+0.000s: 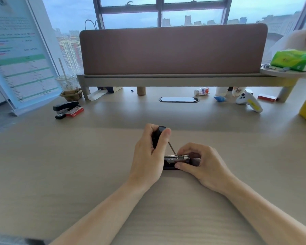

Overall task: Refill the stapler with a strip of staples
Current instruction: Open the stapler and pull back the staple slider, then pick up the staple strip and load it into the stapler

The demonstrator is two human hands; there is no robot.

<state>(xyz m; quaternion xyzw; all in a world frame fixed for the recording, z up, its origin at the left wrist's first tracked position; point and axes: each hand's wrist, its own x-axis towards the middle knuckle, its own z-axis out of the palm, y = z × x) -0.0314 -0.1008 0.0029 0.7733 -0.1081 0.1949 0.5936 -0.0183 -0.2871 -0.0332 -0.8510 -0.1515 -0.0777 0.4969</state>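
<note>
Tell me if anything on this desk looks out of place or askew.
Only small things: a small bottle lies on its side under the shelf, and the second stapler at far left sits open. The stapler being refilled is open as expected.

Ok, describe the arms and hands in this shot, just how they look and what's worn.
Both forearms are bare right to the bottom of the picture, with no sleeves in view. The left hand and right hand have no gloves, rings, watch or bracelet that can be seen. The nails look short and unpainted.
</note>
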